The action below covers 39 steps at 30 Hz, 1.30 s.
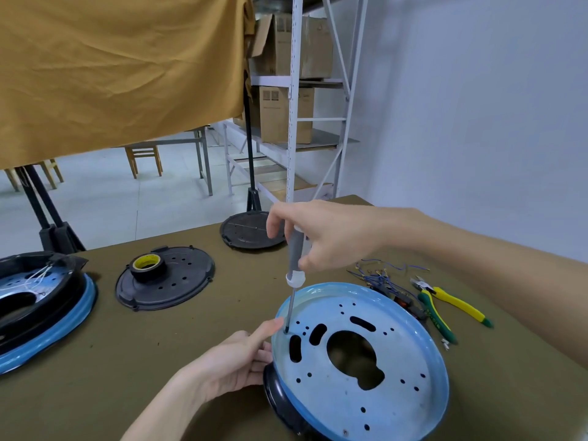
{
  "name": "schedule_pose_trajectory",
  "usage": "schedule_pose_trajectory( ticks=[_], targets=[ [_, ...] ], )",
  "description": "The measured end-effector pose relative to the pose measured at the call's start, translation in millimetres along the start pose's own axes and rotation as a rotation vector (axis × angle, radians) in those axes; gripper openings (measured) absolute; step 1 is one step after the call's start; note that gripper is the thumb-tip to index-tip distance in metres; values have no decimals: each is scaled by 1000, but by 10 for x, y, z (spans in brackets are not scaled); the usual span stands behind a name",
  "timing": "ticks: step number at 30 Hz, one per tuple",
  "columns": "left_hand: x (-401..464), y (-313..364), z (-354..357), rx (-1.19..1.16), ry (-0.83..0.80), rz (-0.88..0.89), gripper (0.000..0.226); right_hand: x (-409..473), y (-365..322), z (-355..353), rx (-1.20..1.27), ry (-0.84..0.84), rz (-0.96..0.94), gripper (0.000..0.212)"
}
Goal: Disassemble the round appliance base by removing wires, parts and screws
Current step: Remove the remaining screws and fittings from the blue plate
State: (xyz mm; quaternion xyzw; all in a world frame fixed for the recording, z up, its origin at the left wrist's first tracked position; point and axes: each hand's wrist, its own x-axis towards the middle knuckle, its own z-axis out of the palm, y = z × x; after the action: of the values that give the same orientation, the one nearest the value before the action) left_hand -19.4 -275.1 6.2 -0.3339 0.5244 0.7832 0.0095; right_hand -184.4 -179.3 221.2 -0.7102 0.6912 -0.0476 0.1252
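The round base (366,361) is sitting on the counter (191,345), its blue side facing up. The right hand (331,237) is holding a screwdriver (294,265) upright, fingers clamped on the grey handle, the tip resting in a hole near the base's left rim. The left hand (235,361) is gripping that rim, fingers curled on the edge. Just right of the base are lying loose wires (381,275) and yellow pliers (442,310); left of it, a black cover (165,281) is carrying a tape roll (147,264).
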Motion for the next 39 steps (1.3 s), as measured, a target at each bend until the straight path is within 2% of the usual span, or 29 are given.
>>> schedule_pose_trajectory(
  ticks=[1,3,6,7,9,12,14,16,18,19,21,22,24,27,30,31,33,34,36,39],
  targets=[
    [2,-3,-1,1,-1,-1,82,-4,-12,24,-5,39,4,44],
    [1,-8,-6,4,11,2,89,-6,-33,94,-93,146,65,42],
    [-28,7,11,12,20,2,91,9,-19,192,-378,245,103,41],
    [-35,9,16,6,19,5,92,7,-19,182,-372,233,79,36],
    [-51,16,24,-3,20,13,96,-15,-39,106,-181,141,8,25],
    [-71,20,42,8,21,16,97,-42,-79,-10,21,-47,-31,41],
    [-68,18,51,4,16,20,85,-28,-96,20,-109,3,21,40],
    [-65,13,51,2,13,21,75,-5,-96,88,-385,135,132,49],
    [-58,3,48,8,15,26,81,36,-82,135,-555,226,156,53],
    [-63,6,49,11,19,25,87,56,-79,129,-536,217,133,48],
    [-71,5,49,11,19,33,91,61,-71,72,-276,142,47,27],
    [-69,4,48,8,12,37,89,50,-89,32,-140,78,17,23],
    [-62,6,50,12,-1,34,77,21,-112,-11,-19,-10,-15,34],
    [-61,8,47,19,-7,30,70,16,-143,88,-258,102,23,37],
    [-65,7,43,27,-11,29,73,45,-152,149,-484,243,111,53],
    [-65,6,44,30,-7,30,74,58,-156,138,-446,221,96,46],
    [-71,12,51,36,0,36,72,47,-148,67,-195,113,35,20],
    [-66,9,53,38,2,39,68,31,-156,18,-104,43,25,18],
    [-62,7,57,33,2,37,65,-3,-158,-32,-57,-31,21,30],
    [-63,5,53,37,13,32,73,4,-149,80,-255,132,94,34]
  ],
)
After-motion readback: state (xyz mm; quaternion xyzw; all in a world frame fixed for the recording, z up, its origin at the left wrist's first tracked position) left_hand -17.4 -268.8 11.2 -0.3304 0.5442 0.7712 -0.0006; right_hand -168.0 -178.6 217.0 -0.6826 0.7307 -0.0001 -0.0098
